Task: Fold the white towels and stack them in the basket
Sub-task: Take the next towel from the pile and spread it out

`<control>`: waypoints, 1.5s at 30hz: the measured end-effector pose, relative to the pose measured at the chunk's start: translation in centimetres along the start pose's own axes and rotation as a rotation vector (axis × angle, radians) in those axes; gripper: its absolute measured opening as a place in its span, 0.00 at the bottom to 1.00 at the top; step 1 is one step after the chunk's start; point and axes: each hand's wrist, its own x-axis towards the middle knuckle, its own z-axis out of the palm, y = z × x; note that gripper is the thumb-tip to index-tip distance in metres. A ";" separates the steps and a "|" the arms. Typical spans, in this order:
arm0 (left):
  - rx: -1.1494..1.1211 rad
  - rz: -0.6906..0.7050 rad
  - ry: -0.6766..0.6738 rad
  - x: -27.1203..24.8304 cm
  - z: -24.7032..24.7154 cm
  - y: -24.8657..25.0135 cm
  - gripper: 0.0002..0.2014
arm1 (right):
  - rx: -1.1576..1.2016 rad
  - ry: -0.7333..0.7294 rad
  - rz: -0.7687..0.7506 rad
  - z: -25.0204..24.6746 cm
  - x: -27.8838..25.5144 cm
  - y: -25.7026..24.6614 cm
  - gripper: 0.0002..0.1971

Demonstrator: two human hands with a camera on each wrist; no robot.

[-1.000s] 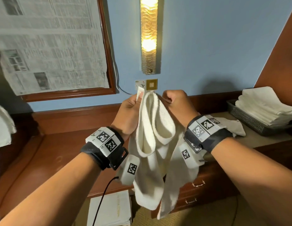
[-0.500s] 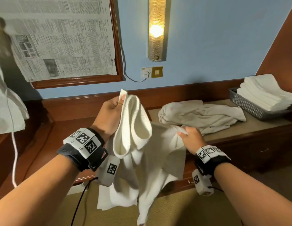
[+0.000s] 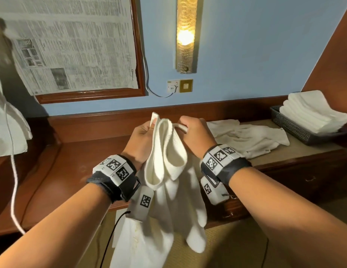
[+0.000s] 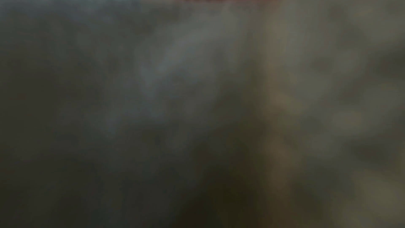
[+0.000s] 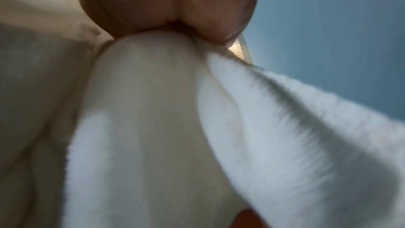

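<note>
Two hands (image 3: 141,140) (image 3: 196,134), one held towel (image 3: 168,171), one crumpled towel pile (image 3: 246,138), one basket (image 3: 290,126) of folded towels (image 3: 308,111), one lamp (image 3: 186,33).

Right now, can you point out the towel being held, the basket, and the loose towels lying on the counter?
held towel (image 3: 165,151), head view, on the looped fold between the hands.
basket (image 3: 290,125), head view, on its dark mesh front wall.
loose towels (image 3: 252,138), head view, on the middle of the crumpled heap.
</note>
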 end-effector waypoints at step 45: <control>-0.114 0.713 -0.032 9.0 8.6 23.2 0.10 | 0.512 -0.031 -0.620 -24.2 14.5 -8.8 0.02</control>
